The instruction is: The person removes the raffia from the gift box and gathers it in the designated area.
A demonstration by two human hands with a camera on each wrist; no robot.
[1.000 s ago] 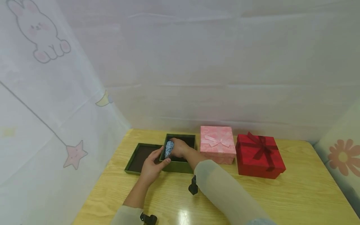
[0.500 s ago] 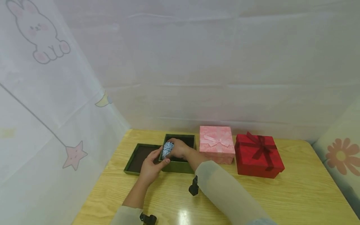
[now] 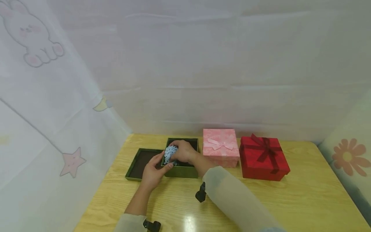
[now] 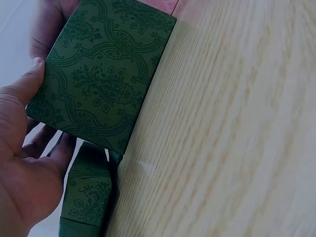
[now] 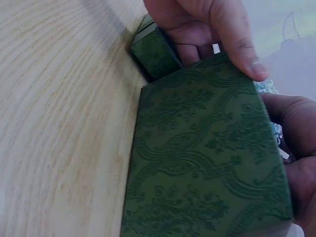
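A green patterned gift box (image 3: 182,172) stands without its lid near the left end of the table. My left hand (image 3: 152,172) grips its left front corner, thumb on the front by the rim and fingers along the left side. My right hand (image 3: 183,152) reaches in over the rim, its fingers curled at a clump of pale blue shredded paper (image 3: 170,154) in the left part of the box. In the right wrist view, strands of the shredded paper (image 5: 266,87) show beyond the rim. The inside bottom is mostly hidden by the right hand.
The green lid (image 3: 142,164) lies with its dark inside up, just left of the box. On the right stand a pink gift box (image 3: 221,148) with a bow and a red gift box (image 3: 264,159) with a dark red ribbon. A pale printed cloth (image 3: 185,64) hangs behind the table.
The shredded paper looks looser and shows more of itself beside my right fingers. My left hand keeps its hold on the box corner. The head view has shifted slightly.
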